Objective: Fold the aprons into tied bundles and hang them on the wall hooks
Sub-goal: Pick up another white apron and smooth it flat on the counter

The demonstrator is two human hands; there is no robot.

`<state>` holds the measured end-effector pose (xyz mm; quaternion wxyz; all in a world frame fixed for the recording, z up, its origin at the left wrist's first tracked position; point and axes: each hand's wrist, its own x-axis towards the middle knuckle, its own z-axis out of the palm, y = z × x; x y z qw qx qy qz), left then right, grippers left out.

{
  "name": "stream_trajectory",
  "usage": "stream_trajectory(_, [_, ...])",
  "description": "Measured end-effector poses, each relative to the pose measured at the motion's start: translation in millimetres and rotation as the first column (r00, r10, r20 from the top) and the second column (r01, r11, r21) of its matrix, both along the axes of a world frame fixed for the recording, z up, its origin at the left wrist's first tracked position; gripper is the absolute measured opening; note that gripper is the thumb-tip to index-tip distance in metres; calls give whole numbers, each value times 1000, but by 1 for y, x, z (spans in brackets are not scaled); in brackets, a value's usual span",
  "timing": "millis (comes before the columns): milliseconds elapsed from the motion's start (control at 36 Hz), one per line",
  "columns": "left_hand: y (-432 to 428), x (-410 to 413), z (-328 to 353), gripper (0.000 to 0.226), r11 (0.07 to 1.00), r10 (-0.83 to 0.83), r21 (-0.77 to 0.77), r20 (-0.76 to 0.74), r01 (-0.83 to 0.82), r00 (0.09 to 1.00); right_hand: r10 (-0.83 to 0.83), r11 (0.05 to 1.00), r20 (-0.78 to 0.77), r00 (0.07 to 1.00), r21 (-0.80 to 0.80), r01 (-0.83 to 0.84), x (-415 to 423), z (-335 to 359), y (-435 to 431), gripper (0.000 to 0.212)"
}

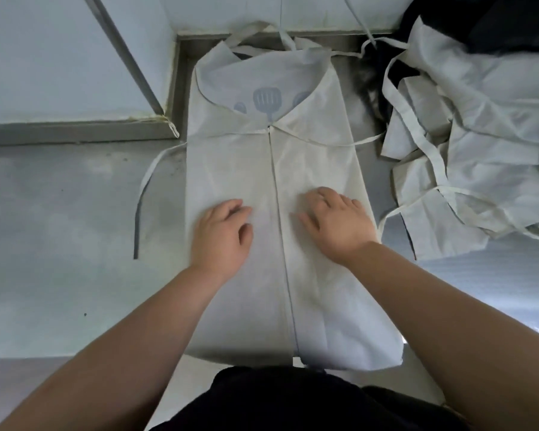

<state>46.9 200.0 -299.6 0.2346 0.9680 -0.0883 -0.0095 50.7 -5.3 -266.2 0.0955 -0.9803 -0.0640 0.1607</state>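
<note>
Counter (59, 275): grey worktop. Open room lies to the left of the cloth. A raised ledge (75, 132) bounds the far left and the back wall stands just behind the bib.
Apron (311, 157): lies flat mid-counter with both long sides folded in to meet at a centre line. Its hem reaches the counter's near edge. Hooks are not in view.
Apron pile (486, 144): loose heap just beside the right fold, so that side is cramped. Any swing is better made leftward.
Left hand (221, 234): palm down on the left panel, fingers relaxed, pressing and grasping nothing.
Right hand (336, 225): palm down on the right panel, likewise grasping nothing.
Step, as I judge it: flatten both panels outward from the centre line, keeping the edges parallel before rolling.
Left tie (143, 188): trails free across the counter. It is best kept out of the fold for tying.
Right tie (364, 141): runs toward the pile and could snag there.
</note>
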Motion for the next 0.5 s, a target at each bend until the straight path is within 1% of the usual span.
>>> stream_trajectory(83, [1, -28, 2, 43, 997, 77, 27, -1, -77, 997, 4, 1000, 41, 999, 5, -5, -26, -1, -9, 45])
stream_trajectory(139, [0, -48, 7, 41, 985, 146, 91, -4, -145, 989, 23, 999, 49, 999, -27, -21, -44, -3, -14, 46])
stream_trajectory(194, [-2, -71, 9, 40, 963, 206, 195, -92, -185, 974, 46, 996, 19, 999, -80, -44, -65, -9, -16, 51])
stream_trajectory(250, [-3, -88, 5, 52, 952, 216, 264, -233, -152, 948, 59, 987, -8, 998, -152, -59, -82, -17, -15, 58])
stream_trajectory(306, [-6, -100, 2, 61, 950, 200, 297, -320, -102, 926, 48, 978, 10, 999, -201, -45, -93, -24, -14, 62])
stream_trajectory(389, [-10, -106, -1, 66, 942, 187, 328, -344, -69, 920, 36, 977, 44, 998, -210, -26, -99, -29, -12, 59])
stream_trajectory(500, [-8, -98, -2, 67, 929, 195, 364, -315, -71, 929, 49, 979, 88, 995, -204, -30, -90, -29, -6, 59])
